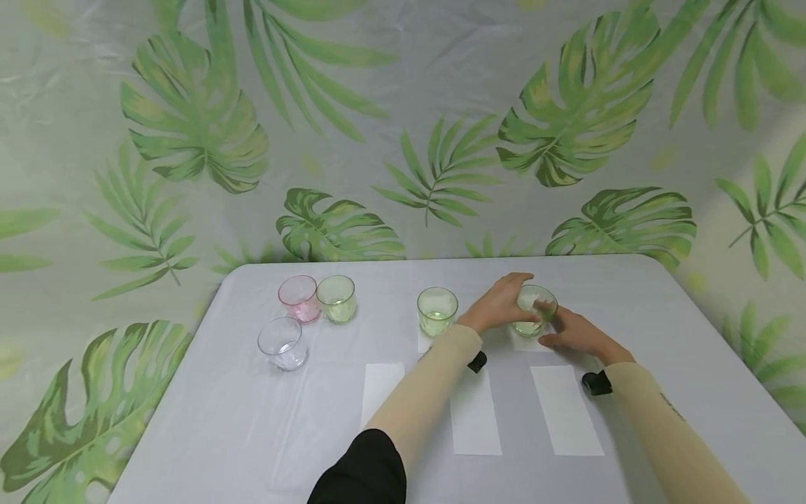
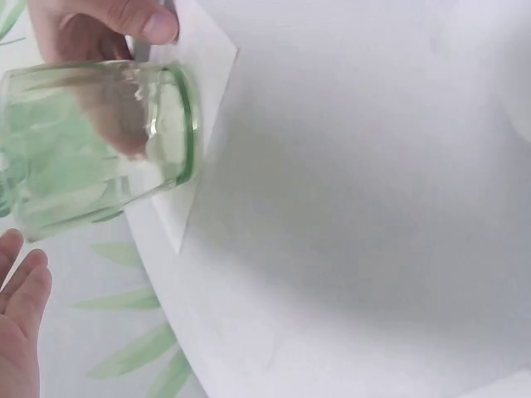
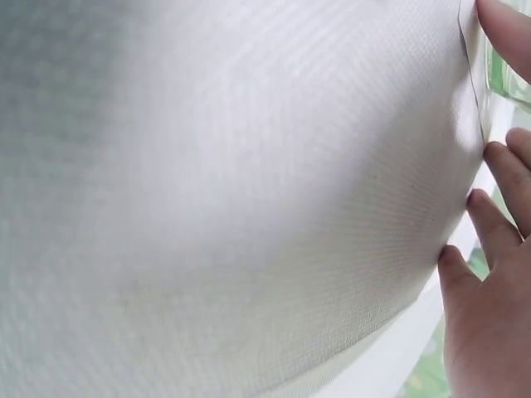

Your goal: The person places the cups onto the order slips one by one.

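Observation:
A light green glass (image 1: 526,297) stands upright on a white paper piece (image 1: 526,344) at the right of the table. My left hand (image 1: 500,305) is at its left side, fingers spread; in the left wrist view, left fingertips (image 2: 31,278) show apart from the glass. On the other side, my right hand (image 1: 576,334) reaches round, and some of its fingers show through the glass in the left wrist view. Its thumb (image 2: 158,26) lies by the paper near the base. In the right wrist view, fingertips (image 3: 452,257) rest at the white surface, fingers extended.
Another green glass (image 1: 437,302) stands left of my left hand. Farther left are a pink glass (image 1: 299,290), a third green glass (image 1: 336,288) and a clear glass (image 1: 283,339). White paper strips (image 1: 568,411) lie in front, partly under my left forearm. A leaf-patterned sheet (image 1: 434,168) hangs behind the table.

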`<state>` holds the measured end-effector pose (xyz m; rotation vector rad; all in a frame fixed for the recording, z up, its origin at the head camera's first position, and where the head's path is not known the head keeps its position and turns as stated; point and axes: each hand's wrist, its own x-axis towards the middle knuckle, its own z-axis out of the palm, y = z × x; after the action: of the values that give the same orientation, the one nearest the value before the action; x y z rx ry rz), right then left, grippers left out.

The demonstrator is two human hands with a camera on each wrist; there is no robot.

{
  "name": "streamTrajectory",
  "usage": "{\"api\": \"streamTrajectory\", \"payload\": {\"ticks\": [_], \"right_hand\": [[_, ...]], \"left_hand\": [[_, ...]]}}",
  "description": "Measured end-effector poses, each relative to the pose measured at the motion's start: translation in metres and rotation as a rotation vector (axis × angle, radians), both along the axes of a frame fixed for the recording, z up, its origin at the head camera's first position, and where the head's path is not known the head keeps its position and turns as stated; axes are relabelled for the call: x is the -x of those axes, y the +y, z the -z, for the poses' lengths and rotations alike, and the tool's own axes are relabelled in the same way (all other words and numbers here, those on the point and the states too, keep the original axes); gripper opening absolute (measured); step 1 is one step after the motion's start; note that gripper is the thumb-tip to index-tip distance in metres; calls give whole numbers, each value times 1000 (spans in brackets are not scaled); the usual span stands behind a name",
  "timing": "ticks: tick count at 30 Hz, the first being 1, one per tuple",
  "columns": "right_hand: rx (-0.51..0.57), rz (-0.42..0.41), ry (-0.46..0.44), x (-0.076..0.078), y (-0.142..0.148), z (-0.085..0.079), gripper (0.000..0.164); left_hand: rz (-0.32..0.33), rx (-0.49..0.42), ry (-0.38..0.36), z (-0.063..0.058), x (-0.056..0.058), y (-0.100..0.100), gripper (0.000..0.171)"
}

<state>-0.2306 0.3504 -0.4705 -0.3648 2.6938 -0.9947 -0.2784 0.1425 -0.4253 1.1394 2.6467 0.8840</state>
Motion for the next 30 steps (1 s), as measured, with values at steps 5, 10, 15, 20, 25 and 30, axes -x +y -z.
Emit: {"api": "streamTrajectory", "payload": {"ticks": [5,10,15,20,25,30], "right_hand": [[-38,15,10,-1,2,0,83],[-69,47,8,-3,6,0,90],[-51,79,12,-5,9,-2,88],[-45,76,31,-10,9,-6,83],[-61,81,33,-15,12,-5,81],[-49,74,47,-25,14,-5,79]], "left_hand": [[17,-58,-22,-10,1,-15,79],[54,-103,-13,-25,-3,-37,80],[69,-127,-20,-41,-8,-68,81],[66,-137,-9,-51,-13,-101,81],[42,-179,-3,-55,-19,-136,80],[8,-246,37,-55,-30,-178,79]]}}
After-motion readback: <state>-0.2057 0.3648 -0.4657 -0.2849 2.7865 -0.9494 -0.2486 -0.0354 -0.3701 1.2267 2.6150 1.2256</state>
